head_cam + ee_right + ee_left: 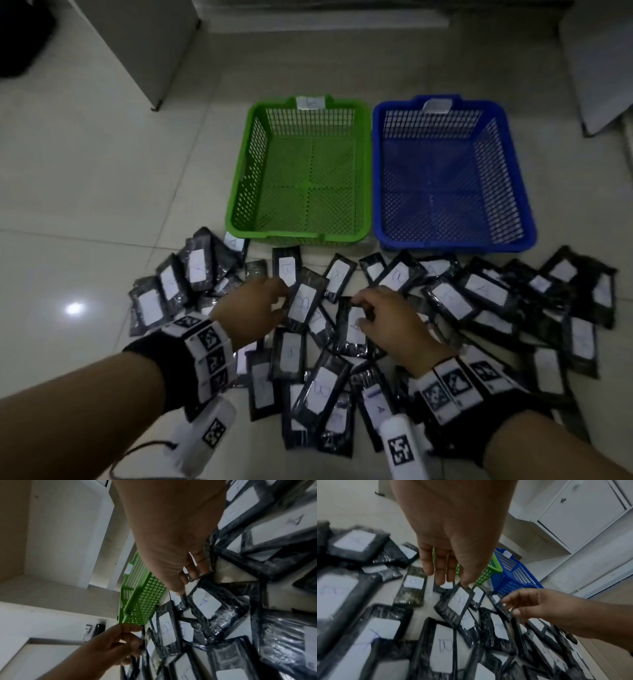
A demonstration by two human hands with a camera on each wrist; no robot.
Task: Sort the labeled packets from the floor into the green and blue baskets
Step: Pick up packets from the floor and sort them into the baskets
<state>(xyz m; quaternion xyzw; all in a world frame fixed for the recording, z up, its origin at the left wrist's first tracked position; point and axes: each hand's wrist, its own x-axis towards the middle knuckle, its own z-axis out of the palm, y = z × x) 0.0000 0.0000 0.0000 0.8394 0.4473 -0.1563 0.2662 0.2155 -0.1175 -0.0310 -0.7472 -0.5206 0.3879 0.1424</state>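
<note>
Many black packets with white labels marked A or B lie strewn over the tiled floor. Behind them stand the green basket (pixel 239 178) and, to its right, the blue basket (pixel 524 192), each with a white tag on its far rim and nothing inside. My left hand (pixel 282 301) (pixel 455 584) pinches the top edge of a packet marked B (pixel 301 303) (pixel 459 600). Just to the right, my right hand (pixel 358 310) (pixel 187 580) pinches the top edge of a packet marked A (pixel 354 330) (pixel 205 602). Both packets sit low in the pile.
A white cabinet (pixel 147 51) stands at the back left, with a dark object (pixel 20 34) beside it. More pale furniture (pixel 596 68) stands at the back right. Bare floor (pixel 102 188) lies left of the green basket.
</note>
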